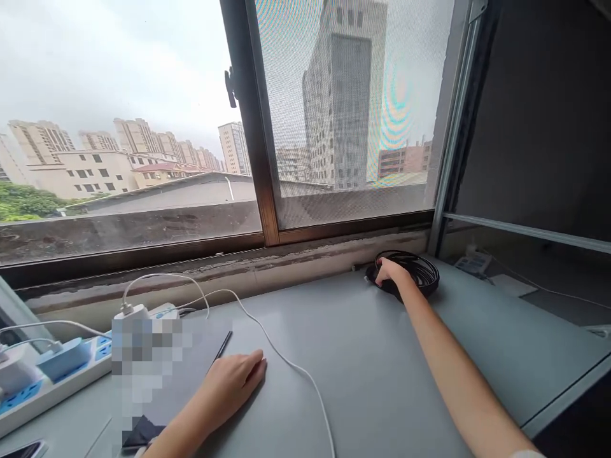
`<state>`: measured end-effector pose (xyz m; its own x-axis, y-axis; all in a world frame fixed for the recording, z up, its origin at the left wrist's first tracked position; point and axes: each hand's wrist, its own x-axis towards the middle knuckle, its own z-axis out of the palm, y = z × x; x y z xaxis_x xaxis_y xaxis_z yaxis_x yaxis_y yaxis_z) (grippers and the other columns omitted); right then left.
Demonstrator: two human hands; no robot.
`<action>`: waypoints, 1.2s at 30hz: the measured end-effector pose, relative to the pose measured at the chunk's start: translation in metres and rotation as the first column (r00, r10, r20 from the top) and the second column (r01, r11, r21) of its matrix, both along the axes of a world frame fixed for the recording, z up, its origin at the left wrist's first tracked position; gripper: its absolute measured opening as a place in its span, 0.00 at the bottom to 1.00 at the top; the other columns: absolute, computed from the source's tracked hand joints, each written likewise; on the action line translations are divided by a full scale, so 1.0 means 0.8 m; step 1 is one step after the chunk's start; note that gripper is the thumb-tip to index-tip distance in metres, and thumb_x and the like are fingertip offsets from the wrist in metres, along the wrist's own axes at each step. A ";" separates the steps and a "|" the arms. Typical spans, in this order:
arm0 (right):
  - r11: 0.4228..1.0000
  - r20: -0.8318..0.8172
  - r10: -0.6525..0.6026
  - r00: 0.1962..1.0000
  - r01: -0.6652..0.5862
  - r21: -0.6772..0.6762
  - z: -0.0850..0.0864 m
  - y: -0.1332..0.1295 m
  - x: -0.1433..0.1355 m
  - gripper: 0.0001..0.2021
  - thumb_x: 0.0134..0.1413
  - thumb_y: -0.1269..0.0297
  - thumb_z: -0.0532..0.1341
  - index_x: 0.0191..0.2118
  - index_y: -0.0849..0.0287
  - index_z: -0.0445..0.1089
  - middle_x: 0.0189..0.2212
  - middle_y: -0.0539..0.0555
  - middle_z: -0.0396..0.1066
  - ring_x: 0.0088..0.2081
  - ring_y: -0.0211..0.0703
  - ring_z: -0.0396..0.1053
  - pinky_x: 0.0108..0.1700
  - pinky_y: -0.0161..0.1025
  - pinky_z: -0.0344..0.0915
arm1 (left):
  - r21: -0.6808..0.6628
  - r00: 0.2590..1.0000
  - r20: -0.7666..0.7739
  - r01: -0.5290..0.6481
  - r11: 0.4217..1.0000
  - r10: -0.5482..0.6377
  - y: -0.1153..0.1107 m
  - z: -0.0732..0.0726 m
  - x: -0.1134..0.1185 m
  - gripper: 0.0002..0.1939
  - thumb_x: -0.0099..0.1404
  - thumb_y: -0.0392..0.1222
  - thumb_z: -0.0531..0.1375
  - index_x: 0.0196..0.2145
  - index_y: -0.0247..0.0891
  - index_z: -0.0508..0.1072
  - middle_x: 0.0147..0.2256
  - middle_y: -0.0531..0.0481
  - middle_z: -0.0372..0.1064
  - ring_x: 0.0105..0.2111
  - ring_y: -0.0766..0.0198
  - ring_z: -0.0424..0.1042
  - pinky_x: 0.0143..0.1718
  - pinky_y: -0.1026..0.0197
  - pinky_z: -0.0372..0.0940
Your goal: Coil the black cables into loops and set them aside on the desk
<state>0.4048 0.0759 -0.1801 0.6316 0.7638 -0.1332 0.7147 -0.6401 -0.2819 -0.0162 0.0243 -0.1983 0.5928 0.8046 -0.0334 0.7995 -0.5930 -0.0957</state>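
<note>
Far across the grey desk (363, 356), my right hand (392, 272) is closed on the left side of a coil of black cable (424, 270). The coil lies near the window wall, and some of my fingertips are hidden against it. My left hand (238, 376) rests on the desk at the lower left, its fingers curled in and nothing visible in them. A thin black pen (224, 343) lies just beyond the left knuckles, its near end hidden by the hand. A white cable (305, 372) runs along the desk to the right of that hand.
A white power strip (62, 385) with plugged-in chargers (67, 357) stands at the left. A phone's corner (26, 450) shows at the bottom left. The window frame (267, 216) borders the back, and a glass partition's metal rail (525, 232) is on the right. One patch is pixelated.
</note>
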 end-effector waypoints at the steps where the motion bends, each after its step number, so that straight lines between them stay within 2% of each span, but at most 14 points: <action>1: 1.000 -0.003 -0.024 1.000 0.024 -0.020 -0.001 -0.001 0.007 0.18 0.60 0.59 0.59 0.53 0.61 0.65 0.49 0.57 0.67 0.46 0.44 0.68 0.46 0.48 0.68 | -0.002 1.000 0.008 -0.001 1.000 0.001 0.001 -0.001 -0.001 0.18 0.69 0.46 0.35 0.27 0.40 0.55 0.25 0.49 0.66 0.28 0.55 0.69 0.28 0.58 0.49; 4: 0.992 -0.002 -0.104 0.995 0.103 -0.073 -0.005 -0.009 0.027 0.18 0.59 0.60 0.59 0.53 0.61 0.65 0.51 0.57 0.66 0.49 0.47 0.66 0.50 0.52 0.66 | 0.001 0.999 0.041 0.000 1.000 0.000 0.005 -0.005 -0.003 0.18 0.69 0.47 0.36 0.27 0.40 0.57 0.24 0.49 0.66 0.27 0.56 0.69 0.27 0.58 0.48; 11: 0.968 0.038 -0.251 0.967 0.252 -0.018 0.003 -0.032 0.070 0.19 0.59 0.59 0.59 0.54 0.60 0.65 0.52 0.58 0.65 0.51 0.48 0.65 0.53 0.54 0.63 | 0.032 0.996 0.084 0.020 0.999 -0.023 0.011 -0.018 -0.007 0.19 0.69 0.47 0.36 0.28 0.41 0.59 0.24 0.50 0.66 0.27 0.56 0.69 0.28 0.58 0.49; 14: 0.961 0.035 -0.275 0.961 0.275 0.007 0.005 -0.030 0.078 0.19 0.59 0.58 0.59 0.53 0.61 0.65 0.52 0.58 0.65 0.51 0.48 0.65 0.52 0.53 0.64 | 0.043 0.995 0.092 0.023 0.999 -0.027 0.009 -0.016 -0.006 0.19 0.69 0.47 0.36 0.27 0.41 0.59 0.23 0.50 0.66 0.27 0.56 0.69 0.28 0.57 0.49; 17: 0.957 0.019 -0.290 0.957 0.290 0.027 -0.003 -0.028 0.080 0.18 0.59 0.58 0.59 0.52 0.61 0.66 0.51 0.58 0.65 0.50 0.47 0.66 0.51 0.52 0.65 | 0.029 0.998 0.063 0.021 0.999 -0.023 0.005 -0.010 -0.004 0.19 0.69 0.47 0.36 0.27 0.41 0.58 0.24 0.49 0.67 0.28 0.55 0.70 0.29 0.57 0.50; 23: 0.952 -0.025 -0.277 0.961 0.278 0.131 -0.011 -0.042 0.088 0.16 0.61 0.59 0.58 0.51 0.60 0.66 0.50 0.58 0.66 0.48 0.44 0.67 0.49 0.48 0.67 | -0.002 0.999 0.029 0.027 1.000 -0.027 0.002 -0.006 -0.002 0.18 0.69 0.45 0.35 0.29 0.40 0.59 0.26 0.47 0.69 0.30 0.53 0.71 0.30 0.56 0.52; 27: 0.953 -0.016 -0.235 0.972 0.234 0.191 -0.008 -0.037 0.080 0.18 0.60 0.57 0.58 0.52 0.59 0.66 0.51 0.57 0.65 0.49 0.45 0.66 0.50 0.50 0.66 | 0.012 0.998 0.053 0.028 1.000 -0.029 0.001 -0.006 -0.002 0.18 0.69 0.44 0.37 0.28 0.40 0.60 0.25 0.47 0.69 0.29 0.54 0.71 0.29 0.56 0.52; 32: 0.936 0.065 -0.318 0.946 0.302 0.180 -0.023 -0.011 0.049 0.19 0.59 0.57 0.59 0.52 0.61 0.65 0.54 0.59 0.62 0.53 0.49 0.63 0.52 0.53 0.63 | 0.026 0.998 0.054 0.022 0.999 -0.024 -0.002 -0.003 0.000 0.18 0.69 0.43 0.38 0.28 0.40 0.61 0.25 0.47 0.69 0.29 0.54 0.71 0.29 0.57 0.52; 36: 0.917 0.112 -0.369 0.923 0.343 0.202 -0.037 -0.003 0.033 0.18 0.59 0.59 0.59 0.52 0.61 0.65 0.55 0.59 0.61 0.53 0.49 0.62 0.52 0.52 0.63 | 0.028 0.999 0.025 0.023 0.999 -0.024 -0.001 -0.002 0.002 0.17 0.69 0.43 0.37 0.27 0.40 0.59 0.25 0.47 0.68 0.29 0.54 0.71 0.29 0.57 0.52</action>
<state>0.4310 0.0737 -0.2100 0.8680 0.4872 0.0955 0.4899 -0.8095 -0.3236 -0.0145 0.0233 -0.1998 0.6120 0.7909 0.0043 0.7878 -0.6091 -0.0920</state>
